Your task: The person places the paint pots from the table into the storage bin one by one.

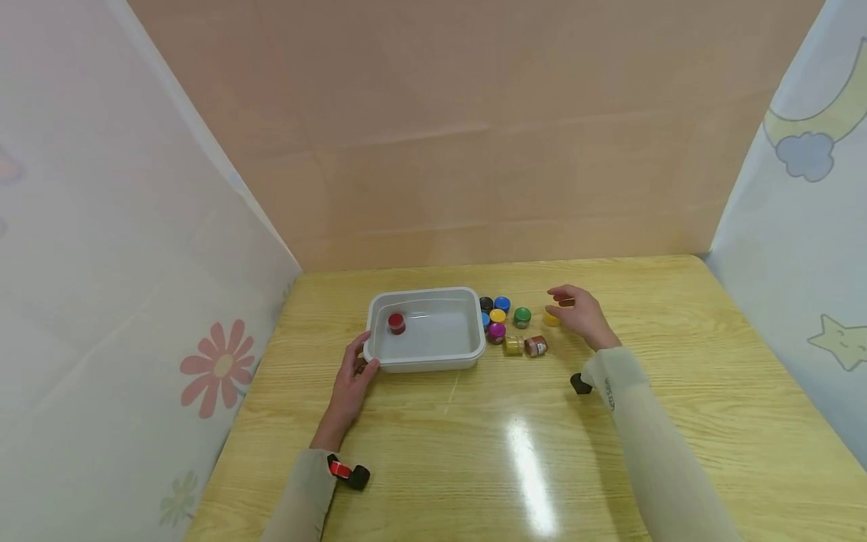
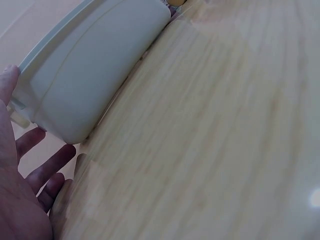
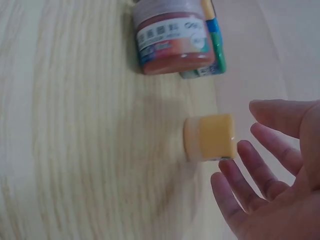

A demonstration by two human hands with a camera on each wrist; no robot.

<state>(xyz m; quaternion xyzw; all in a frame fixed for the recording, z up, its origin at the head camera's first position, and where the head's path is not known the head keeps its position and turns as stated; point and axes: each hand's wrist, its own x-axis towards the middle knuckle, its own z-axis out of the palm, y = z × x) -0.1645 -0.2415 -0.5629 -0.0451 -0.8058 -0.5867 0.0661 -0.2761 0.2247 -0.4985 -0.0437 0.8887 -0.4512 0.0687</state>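
My left hand (image 1: 351, 388) holds the near left corner of a white plastic tub (image 1: 427, 366), thumb at the rim and fingers around the side. In the left wrist view the fingertips meet the wall of the tub (image 2: 95, 65) low down, close to the tabletop. Inside the tub, toward its left end, is a small paint jar with a red lid (image 1: 396, 324). My right hand (image 1: 581, 315) hovers with fingers spread beside a yellow-lidded paint jar (image 3: 210, 138), holding nothing. That jar stands upright on the table, partly hidden by the hand in the head view.
Several paint jars cluster right of the tub, among them a green-lidded jar (image 1: 522, 317) and a magenta-lidded jar (image 1: 497, 333). A brown paint jar (image 1: 536, 346) and a yellow paint jar (image 1: 514, 345) lie on their sides in front. A wall (image 1: 488, 150) rises behind the wooden table (image 1: 433, 452).
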